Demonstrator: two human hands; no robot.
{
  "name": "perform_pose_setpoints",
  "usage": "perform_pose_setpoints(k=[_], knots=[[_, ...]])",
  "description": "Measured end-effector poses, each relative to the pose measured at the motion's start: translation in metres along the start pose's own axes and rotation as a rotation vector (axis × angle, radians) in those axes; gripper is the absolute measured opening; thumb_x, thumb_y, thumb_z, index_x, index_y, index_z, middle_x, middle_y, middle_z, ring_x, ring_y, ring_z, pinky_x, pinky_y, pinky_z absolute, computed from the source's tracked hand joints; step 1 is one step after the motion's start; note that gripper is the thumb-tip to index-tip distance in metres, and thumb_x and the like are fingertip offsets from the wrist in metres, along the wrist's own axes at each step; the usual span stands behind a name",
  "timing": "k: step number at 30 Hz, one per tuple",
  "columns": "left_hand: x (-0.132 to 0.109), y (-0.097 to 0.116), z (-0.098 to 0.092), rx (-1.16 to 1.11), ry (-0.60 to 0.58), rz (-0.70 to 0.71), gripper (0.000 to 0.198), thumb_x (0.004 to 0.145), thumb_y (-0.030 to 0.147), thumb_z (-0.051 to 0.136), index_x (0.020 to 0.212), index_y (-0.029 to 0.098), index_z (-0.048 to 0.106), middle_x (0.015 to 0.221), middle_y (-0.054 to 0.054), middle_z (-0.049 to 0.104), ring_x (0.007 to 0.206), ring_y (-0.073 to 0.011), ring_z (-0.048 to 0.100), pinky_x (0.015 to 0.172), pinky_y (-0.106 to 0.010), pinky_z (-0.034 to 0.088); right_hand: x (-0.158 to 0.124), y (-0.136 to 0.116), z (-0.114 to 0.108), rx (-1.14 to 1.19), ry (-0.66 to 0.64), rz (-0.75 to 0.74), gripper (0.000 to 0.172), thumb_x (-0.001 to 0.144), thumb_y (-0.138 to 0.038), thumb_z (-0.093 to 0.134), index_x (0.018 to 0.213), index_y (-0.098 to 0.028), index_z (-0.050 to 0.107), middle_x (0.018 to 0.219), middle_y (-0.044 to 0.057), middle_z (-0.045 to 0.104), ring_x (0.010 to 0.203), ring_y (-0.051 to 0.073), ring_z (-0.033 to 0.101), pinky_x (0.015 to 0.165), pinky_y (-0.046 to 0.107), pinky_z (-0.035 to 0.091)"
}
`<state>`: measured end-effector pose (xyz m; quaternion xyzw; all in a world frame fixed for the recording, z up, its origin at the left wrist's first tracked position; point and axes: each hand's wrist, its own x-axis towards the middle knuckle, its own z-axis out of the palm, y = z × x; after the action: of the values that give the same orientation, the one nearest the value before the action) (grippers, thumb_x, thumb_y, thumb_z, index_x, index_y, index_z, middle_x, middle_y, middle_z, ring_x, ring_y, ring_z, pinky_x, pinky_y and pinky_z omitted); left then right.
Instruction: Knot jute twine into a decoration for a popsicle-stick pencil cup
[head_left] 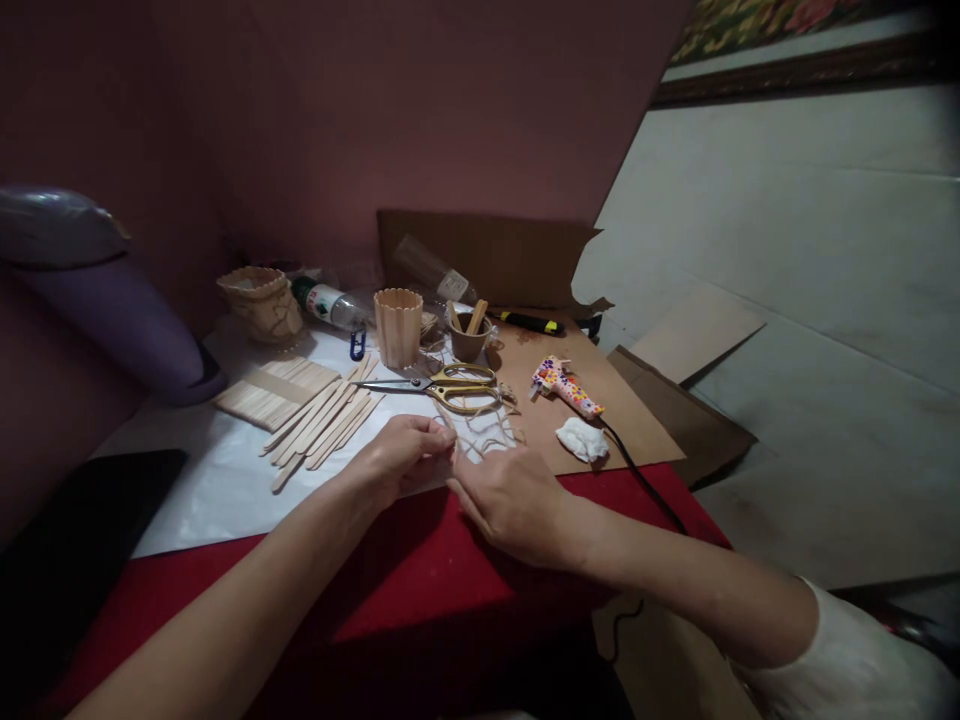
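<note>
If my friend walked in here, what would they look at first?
Probably the flowery glue gun on the brown cardboard, at right. Next, the yellow-handled scissors just beyond the left hand and right hand, then the loose wooden sticks spread on the white sheet at left.

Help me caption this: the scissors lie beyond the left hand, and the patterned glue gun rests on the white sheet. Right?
No: the head view shows the patterned glue gun on brown cardboard, not the white sheet. The scissors lie beyond the left hand.
</note>
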<state>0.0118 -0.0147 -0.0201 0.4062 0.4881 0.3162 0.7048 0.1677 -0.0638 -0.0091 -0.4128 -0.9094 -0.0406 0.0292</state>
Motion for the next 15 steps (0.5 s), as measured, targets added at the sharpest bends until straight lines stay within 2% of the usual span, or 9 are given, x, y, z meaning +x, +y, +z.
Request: perform_pose_setpoints(k=[3,4,6,8,10,11,12,15], knots=[[-0.002,-0.001,-0.001,-0.074,-0.074,-0.008,0.02,0.071,0.022,0.061,0.057,0.014,0.05,0.038,0.005,0.041,0.027,-0.0017,0.021,0.03,-0.017,0.009,-0.004,-0.008,0.001,-0.071,-0.015,-0.022,0.043,0.093,-0.031,0.03,0.121,-0.005,0.049,0.075,0.014,0.066,0.063,0.022,0.058,0.053,0.03,0.03],[-0.002,-0.002,-0.001,-0.094,-0.092,-0.01,0.02,0.071,0.021,0.061,0.056,0.014,0.049,0.038,0.005,0.041,0.028,-0.0016,0.02,0.03,-0.017,0.01,-0.004,-0.008,-0.002,-0.039,-0.012,-0.031,0.042,0.093,-0.034,0.032,0.118,-0.006,0.052,0.074,0.013,0.066,0.063,0.022,0.058,0.053,0.03,0.031],[-0.003,-0.003,-0.001,-0.117,-0.12,-0.006,0.02,0.07,0.018,0.06,0.055,0.014,0.048,0.038,0.006,0.039,0.029,-0.0013,0.02,0.032,-0.017,0.009,-0.004,-0.003,-0.011,0.099,0.028,-0.021,0.04,0.093,-0.041,0.033,0.097,-0.012,0.061,0.072,0.01,0.065,0.063,0.019,0.057,0.055,0.029,0.032],[-0.003,-0.003,-0.001,-0.12,-0.144,0.0,0.019,0.069,0.015,0.059,0.054,0.014,0.047,0.037,0.006,0.037,0.029,-0.0014,0.02,0.032,-0.017,0.01,0.001,0.007,-0.02,0.295,0.154,0.08,0.041,0.094,-0.038,0.031,0.077,-0.014,0.06,0.071,0.007,0.063,0.063,0.016,0.056,0.058,0.028,0.034],[-0.004,-0.003,-0.001,-0.112,-0.162,0.001,0.019,0.069,0.014,0.058,0.054,0.014,0.047,0.038,0.006,0.037,0.029,-0.0014,0.021,0.033,-0.017,0.01,0.01,0.019,-0.025,0.514,0.315,0.292,0.037,0.093,-0.034,0.033,0.075,-0.014,0.058,0.069,0.006,0.061,0.062,0.013,0.054,0.057,0.026,0.035],[-0.004,-0.003,-0.001,-0.11,-0.166,0.0,0.018,0.068,0.013,0.058,0.054,0.014,0.046,0.039,0.005,0.039,0.03,-0.0013,0.022,0.033,-0.017,0.01,0.015,0.024,-0.025,0.66,0.307,0.348,0.033,0.092,-0.034,0.036,0.077,-0.014,0.057,0.066,0.004,0.059,0.058,0.012,0.053,0.055,0.024,0.036],[-0.005,-0.003,0.0,-0.11,-0.161,0.001,0.017,0.068,0.013,0.058,0.055,0.013,0.047,0.041,0.004,0.042,0.03,-0.0011,0.023,0.033,-0.017,0.01,0.02,0.028,-0.023,0.845,0.216,0.392,0.03,0.091,-0.035,0.037,0.079,-0.015,0.056,0.058,0.0,0.056,0.05,0.01,0.05,0.048,0.023,0.034],[-0.006,-0.002,-0.001,-0.101,-0.138,0.005,0.012,0.067,0.013,0.058,0.06,0.013,0.048,0.048,0.002,0.049,0.032,-0.001,0.028,0.034,-0.017,0.013,0.034,0.036,-0.012,1.317,-0.176,0.473,0.029,0.09,-0.036,0.038,0.075,-0.016,0.051,0.044,-0.005,0.046,0.031,0.007,0.035,0.034,0.02,0.026]])
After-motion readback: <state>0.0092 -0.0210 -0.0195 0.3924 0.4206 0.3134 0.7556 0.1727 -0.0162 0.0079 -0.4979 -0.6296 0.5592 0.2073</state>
